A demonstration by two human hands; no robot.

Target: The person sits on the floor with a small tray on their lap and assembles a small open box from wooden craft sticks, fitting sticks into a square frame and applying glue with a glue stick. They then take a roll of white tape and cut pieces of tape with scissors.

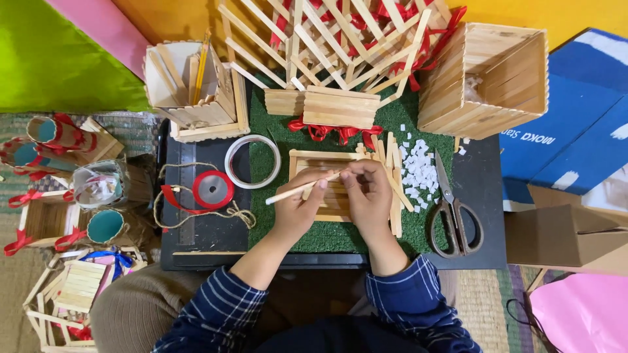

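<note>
On the green mat [275,229] before me, my left hand [296,208] and right hand [368,196] meet, both pinching one wooden stick [297,189] just above a flat stick frame [314,163]. Scissors [454,219] lie to the right, a red ribbon spool [213,189] to the left.

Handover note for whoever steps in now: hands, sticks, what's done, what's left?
Left hand: pinches one loose craft stick.
Right hand: fingertips on the same stick's end, above the stick frame.
The frame lies flat on the green mat, spare sticks to its right, scissors further right.
Done: frame outline and several slats laid.
Left: the held stick is not yet set on the frame.
</note>
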